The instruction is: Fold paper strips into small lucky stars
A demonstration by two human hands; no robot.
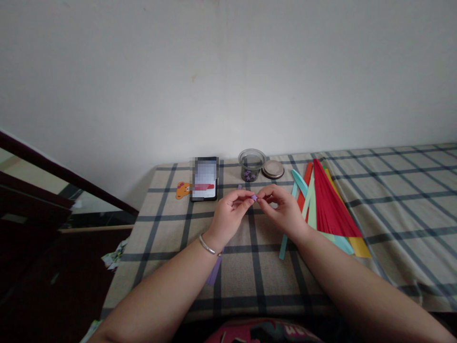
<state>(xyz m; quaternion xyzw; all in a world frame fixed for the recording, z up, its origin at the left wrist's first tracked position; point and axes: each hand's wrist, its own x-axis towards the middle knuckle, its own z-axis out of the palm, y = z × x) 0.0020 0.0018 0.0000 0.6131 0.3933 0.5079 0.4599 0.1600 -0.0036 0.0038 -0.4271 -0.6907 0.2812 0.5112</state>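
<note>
My left hand (pixel 230 214) and my right hand (pixel 282 209) meet above the checked tablecloth (pixel 250 267), fingers pinched together. Between their fingertips is a small folded purple paper strip (pixel 253 197); its loose end hangs down under my left wrist (pixel 214 271), which wears a silver bangle. Both hands are closed on this strip. A small clear jar (pixel 252 165) holding purple folded pieces stands behind the hands, with its round lid (pixel 273 169) lying beside it.
A phone (pixel 204 178) stands propped at the back left, next to a small orange bear figure (pixel 183 190). A fan of red, yellow, orange and teal paper strips (pixel 330 205) lies to the right. A white wall rises behind; the table edge drops off on the left.
</note>
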